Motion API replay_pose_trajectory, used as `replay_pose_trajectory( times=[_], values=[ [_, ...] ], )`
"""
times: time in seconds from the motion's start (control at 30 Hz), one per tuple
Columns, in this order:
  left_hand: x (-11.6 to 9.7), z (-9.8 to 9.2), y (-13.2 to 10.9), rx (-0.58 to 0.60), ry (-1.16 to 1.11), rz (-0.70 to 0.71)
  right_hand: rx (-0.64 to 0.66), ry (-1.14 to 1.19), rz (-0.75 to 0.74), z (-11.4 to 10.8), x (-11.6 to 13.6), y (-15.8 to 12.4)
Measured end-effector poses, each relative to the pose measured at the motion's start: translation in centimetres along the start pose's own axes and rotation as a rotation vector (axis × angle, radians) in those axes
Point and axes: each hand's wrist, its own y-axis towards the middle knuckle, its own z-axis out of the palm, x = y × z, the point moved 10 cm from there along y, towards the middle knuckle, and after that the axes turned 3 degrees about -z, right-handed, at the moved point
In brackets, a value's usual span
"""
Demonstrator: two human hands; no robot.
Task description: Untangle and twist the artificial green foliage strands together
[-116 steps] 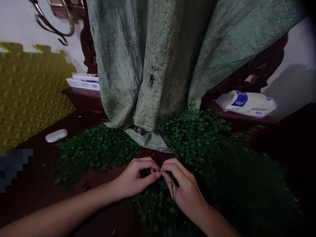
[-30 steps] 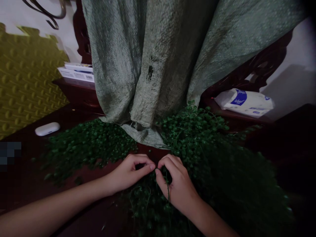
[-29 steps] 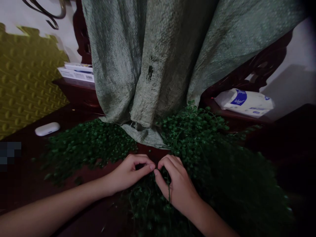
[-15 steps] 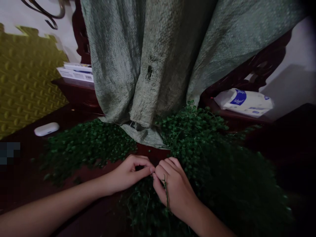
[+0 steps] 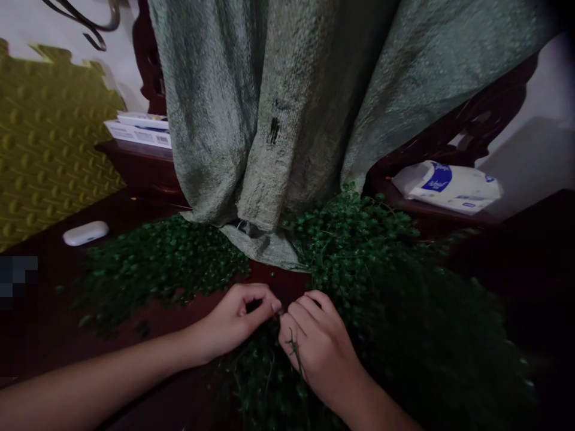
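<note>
My left hand [image 5: 240, 320] pinches with thumb and forefinger pressed together; whatever lies between them is too small to make out. Close against its fingertips, my right hand [image 5: 321, 347] is curled closed around a thin green plant stem [image 5: 294, 348], whose leafy end sticks out over the thumb side. Under and beside the right hand spreads a large heap of long leafy green sprigs [image 5: 359, 239]. To the left lies a lower pile of short green tips [image 5: 166, 257]. Both rest on a dark red wooden surface [image 5: 202, 305].
A grey-green woven sack [image 5: 305, 120] stands upright behind the piles. A white oval case [image 5: 85, 233] lies at left, flat white boxes [image 5: 139, 133] sit behind it, and a tissue pack [image 5: 449, 187] rests at right. Yellow foam matting [image 5: 49, 137] leans at far left.
My right hand has turned slightly and drawn a little away from the left fingertips. The stem in it sits lower and leans more to the left. The piles look the same.
</note>
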Motion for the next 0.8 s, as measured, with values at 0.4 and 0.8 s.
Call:
replay_pose_trajectory(
  times=[0.4,0.8],
  values=[
    [0.7,-1.8,0.7,-0.093,-0.13,-0.006,-0.194,0.062,0.236,-2.2,-2.7,-0.3],
    [-1.4,-8.0,-0.8,-0.618,0.169,0.196,-0.246,0.307,0.427,-1.4,-4.8,-1.7]
  ],
)
